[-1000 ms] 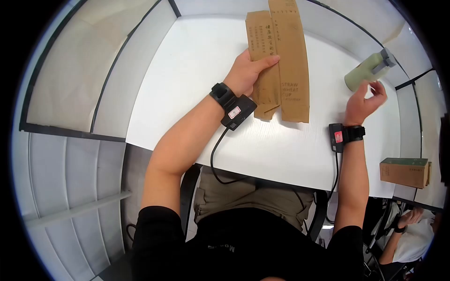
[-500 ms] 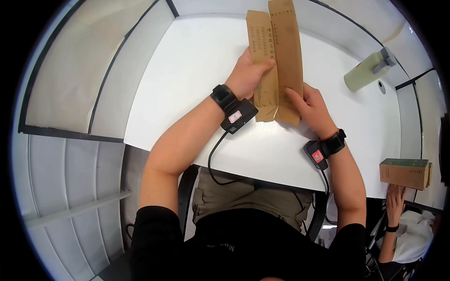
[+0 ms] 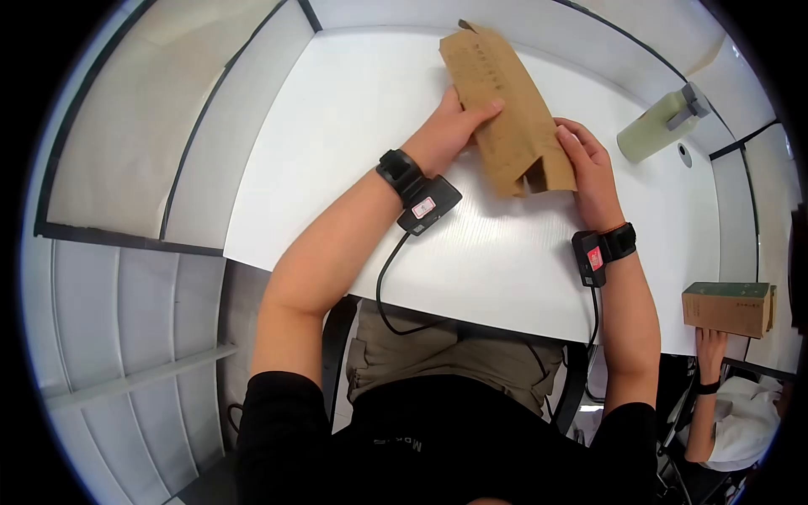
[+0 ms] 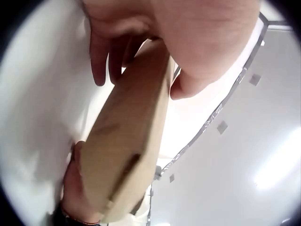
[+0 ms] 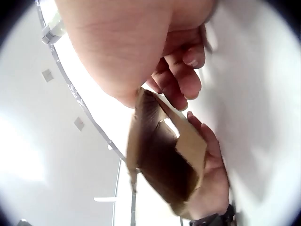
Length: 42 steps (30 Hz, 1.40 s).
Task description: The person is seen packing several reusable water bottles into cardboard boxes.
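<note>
Pale lettering, of which only the M is clear, is printed on the black shirt (image 3: 438, 459), well behind the fingers. Over the desk (image 3: 337, 109), a brown cardboard box (image 3: 518, 130) is gripped between the thumb and fingers of the left hand (image 3: 446, 135); its right edge is pinched by the right hand (image 3: 596, 181). Its near end, between the two sets of fingers, is left gaping, with flaps uneven. Dark characters, too blurred to be read, are printed beyond the left thumb. Beyond the right fingers, a pale green bottle (image 3: 650, 135) is seen standing.
</note>
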Each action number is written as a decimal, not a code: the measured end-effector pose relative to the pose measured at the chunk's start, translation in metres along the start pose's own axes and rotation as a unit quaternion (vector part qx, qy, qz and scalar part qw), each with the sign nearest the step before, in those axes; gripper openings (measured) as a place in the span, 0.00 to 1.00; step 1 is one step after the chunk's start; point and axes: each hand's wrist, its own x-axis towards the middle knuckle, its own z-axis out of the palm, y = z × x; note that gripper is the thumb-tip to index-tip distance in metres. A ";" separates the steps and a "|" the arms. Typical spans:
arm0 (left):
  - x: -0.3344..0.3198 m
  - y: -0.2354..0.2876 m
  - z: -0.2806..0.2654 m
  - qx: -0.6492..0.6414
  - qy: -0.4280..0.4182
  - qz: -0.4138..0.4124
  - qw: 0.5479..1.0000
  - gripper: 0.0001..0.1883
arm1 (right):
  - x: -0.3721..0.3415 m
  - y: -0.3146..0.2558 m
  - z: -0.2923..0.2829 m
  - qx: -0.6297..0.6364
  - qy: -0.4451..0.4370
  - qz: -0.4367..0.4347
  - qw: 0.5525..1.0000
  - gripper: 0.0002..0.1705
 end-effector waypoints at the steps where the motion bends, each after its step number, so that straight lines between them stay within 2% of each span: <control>1: -0.003 0.000 0.004 0.014 -0.001 -0.003 1.000 0.37 | -0.001 -0.004 0.002 -0.003 0.006 -0.007 1.000 0.24; 3: -0.006 -0.001 0.009 0.043 -0.003 -0.010 0.999 0.41 | -0.001 -0.004 0.001 -0.021 0.000 -0.009 1.000 0.26; 4: -0.006 0.000 0.008 0.059 -0.038 0.004 0.998 0.45 | -0.001 -0.002 -0.001 -0.035 -0.011 -0.006 0.999 0.27; 6: -0.010 0.006 0.010 0.077 -0.038 0.006 0.996 0.45 | -0.002 -0.001 0.002 -0.069 -0.024 -0.013 0.997 0.30; 9: -0.010 0.006 0.011 0.108 -0.042 0.023 0.993 0.45 | -0.001 0.007 -0.005 -0.052 -0.084 -0.050 0.994 0.32; 10: -0.009 0.004 0.011 0.118 -0.043 0.032 0.992 0.45 | 0.000 0.009 -0.006 -0.043 -0.112 -0.054 0.991 0.38; 13: -0.012 -0.002 0.018 0.154 0.000 0.084 0.985 0.46 | -0.004 0.004 -0.010 -0.069 -0.150 -0.068 0.984 0.45; 16: -0.013 0.004 0.016 0.164 -0.027 0.036 0.985 0.47 | -0.004 0.004 -0.005 -0.083 -0.151 -0.098 0.980 0.52; 19: -0.012 0.003 0.014 0.180 -0.034 0.038 0.982 0.51 | -0.007 -0.003 0.001 -0.101 -0.137 -0.066 0.983 0.54; 22: -0.009 -0.001 0.011 0.224 -0.064 0.068 0.970 0.54 | -0.006 -0.005 0.004 -0.168 -0.096 -0.055 0.979 0.54; 25: -0.010 0.000 0.008 0.224 -0.119 0.032 0.967 0.54 | -0.005 -0.007 0.006 -0.214 -0.052 -0.037 0.975 0.53; 28: -0.013 -0.002 0.007 0.311 -0.133 0.082 0.937 0.59 | -0.005 -0.004 0.006 -0.218 -0.037 -0.065 0.973 0.52; 31: -0.013 -0.004 0.008 0.287 -0.144 0.087 0.943 0.58 | -0.005 -0.002 0.006 -0.220 -0.032 -0.070 0.972 0.51; 34: -0.011 -0.011 0.004 0.277 -0.139 0.094 0.946 0.54 | -0.002 -0.001 0.003 -0.223 -0.021 -0.038 0.974 0.50; 37: -0.009 -0.015 0.005 0.274 -0.141 0.139 0.941 0.50 | 0.000 0.004 0.002 -0.245 -0.001 -0.063 0.967 0.48; 40: -0.008 -0.014 0.011 0.138 -0.151 0.091 0.975 0.48 | 0.000 0.000 0.000 -0.258 -0.008 -0.037 0.965 0.45; 42: -0.010 -0.012 0.014 0.133 -0.154 0.073 0.976 0.48 | -0.001 -0.001 0.002 -0.263 -0.001 -0.047 0.964 0.44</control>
